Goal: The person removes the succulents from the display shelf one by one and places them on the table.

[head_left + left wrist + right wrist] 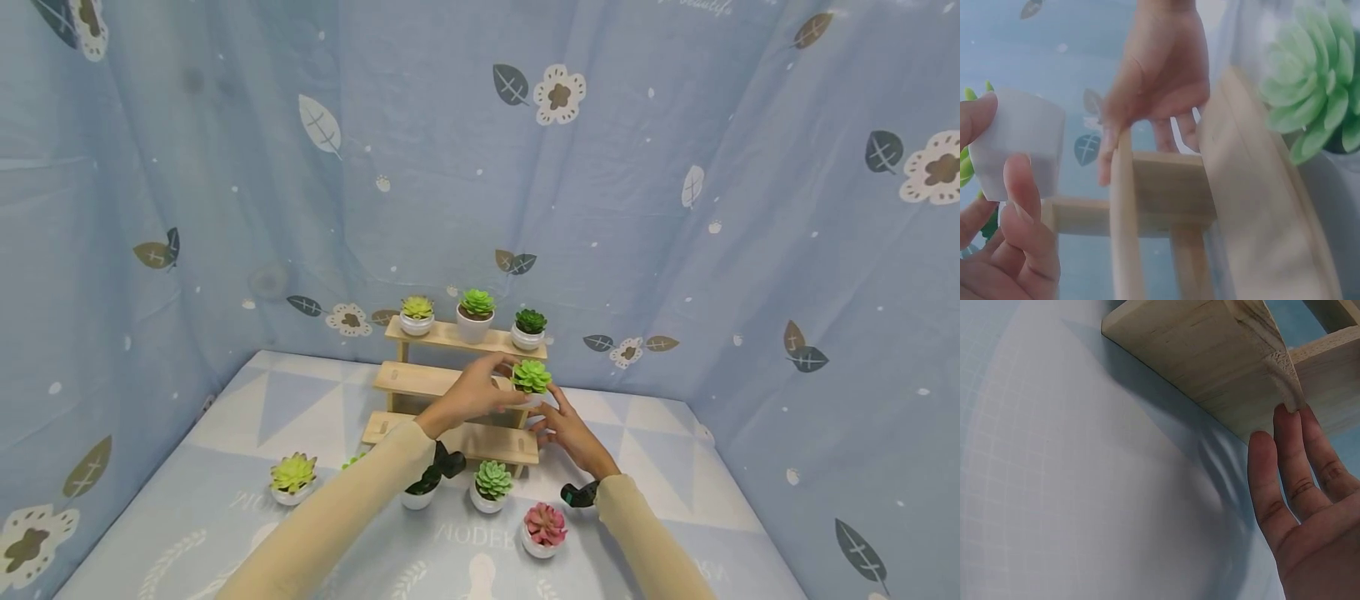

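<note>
My left hand [476,390] grips the white pot of a bright green potted succulent [532,377], held at the right end of the middle step. In the left wrist view its white pot [1019,140] sits between thumb and fingers. The stepped wooden stand [420,379] has three steps. At its right end my right hand [573,437] holds the frame, thumb at a board's edge in the left wrist view. The right wrist view shows fingertips [1288,422] touching the stand's wooden edge. Whether the held pot touches the step is hidden.
On the top step stand a yellow-green succulent [417,310], a green one [476,310] and a dark green one [529,325]. In front lie a pale green succulent [492,483], a pink one [543,527] and a yellow-green one [293,475]. A patterned curtain [420,167] hangs behind.
</note>
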`<move>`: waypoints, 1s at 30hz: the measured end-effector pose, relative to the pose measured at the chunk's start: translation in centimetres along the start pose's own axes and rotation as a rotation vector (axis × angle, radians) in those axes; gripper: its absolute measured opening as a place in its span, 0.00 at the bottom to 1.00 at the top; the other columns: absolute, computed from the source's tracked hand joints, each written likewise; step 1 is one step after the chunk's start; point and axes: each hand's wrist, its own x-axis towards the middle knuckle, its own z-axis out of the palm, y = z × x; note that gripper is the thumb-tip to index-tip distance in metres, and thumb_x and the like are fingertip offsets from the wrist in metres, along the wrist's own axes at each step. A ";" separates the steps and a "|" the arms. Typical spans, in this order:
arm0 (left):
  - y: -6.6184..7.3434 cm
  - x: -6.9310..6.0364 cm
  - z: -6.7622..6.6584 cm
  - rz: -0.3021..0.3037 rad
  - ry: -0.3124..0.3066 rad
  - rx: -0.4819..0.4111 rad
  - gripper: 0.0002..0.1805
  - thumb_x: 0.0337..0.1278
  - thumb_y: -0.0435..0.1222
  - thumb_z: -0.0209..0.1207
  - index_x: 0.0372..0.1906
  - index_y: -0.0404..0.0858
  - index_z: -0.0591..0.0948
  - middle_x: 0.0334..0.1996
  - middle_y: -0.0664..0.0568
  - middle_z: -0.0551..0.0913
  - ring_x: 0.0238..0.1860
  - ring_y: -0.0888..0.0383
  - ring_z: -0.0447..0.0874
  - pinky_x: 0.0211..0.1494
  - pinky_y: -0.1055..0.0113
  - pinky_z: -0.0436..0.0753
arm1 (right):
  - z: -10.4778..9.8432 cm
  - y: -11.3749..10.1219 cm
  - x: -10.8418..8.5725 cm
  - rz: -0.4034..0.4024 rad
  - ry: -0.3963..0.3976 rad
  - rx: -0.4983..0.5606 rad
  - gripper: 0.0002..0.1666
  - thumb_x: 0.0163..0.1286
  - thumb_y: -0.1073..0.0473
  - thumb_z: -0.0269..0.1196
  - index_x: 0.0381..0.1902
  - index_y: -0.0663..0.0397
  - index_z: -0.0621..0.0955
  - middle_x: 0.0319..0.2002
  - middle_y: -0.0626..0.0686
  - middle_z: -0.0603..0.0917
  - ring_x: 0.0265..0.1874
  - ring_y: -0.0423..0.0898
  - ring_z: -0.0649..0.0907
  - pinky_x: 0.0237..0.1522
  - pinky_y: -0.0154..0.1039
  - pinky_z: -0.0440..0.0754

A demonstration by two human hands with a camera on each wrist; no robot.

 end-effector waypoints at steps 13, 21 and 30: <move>1.1 -0.6 0.2 0.035 -0.026 -0.014 0.36 0.58 0.47 0.75 0.69 0.46 0.74 0.59 0.45 0.76 0.32 0.43 0.85 0.36 0.58 0.85 | 0.0 -0.1 -0.2 -0.032 -0.008 0.016 0.43 0.83 0.51 0.52 0.84 0.26 0.42 0.59 0.64 0.77 0.47 0.55 0.83 0.46 0.50 0.84; 1.9 -1.7 0.4 0.078 -0.052 -0.008 0.34 0.60 0.45 0.73 0.69 0.47 0.74 0.58 0.46 0.77 0.29 0.48 0.85 0.33 0.57 0.83 | 0.0 0.4 -0.3 -0.021 -0.004 0.019 0.44 0.83 0.52 0.51 0.84 0.25 0.41 0.61 0.63 0.76 0.47 0.54 0.83 0.46 0.51 0.84; 2.4 -3.3 0.3 0.098 -0.067 -0.011 0.32 0.61 0.43 0.73 0.68 0.48 0.75 0.56 0.48 0.77 0.28 0.50 0.83 0.33 0.57 0.84 | 0.0 0.3 -0.2 -0.027 -0.009 0.017 0.40 0.81 0.58 0.50 0.82 0.24 0.50 0.72 0.60 0.66 0.49 0.57 0.81 0.46 0.53 0.84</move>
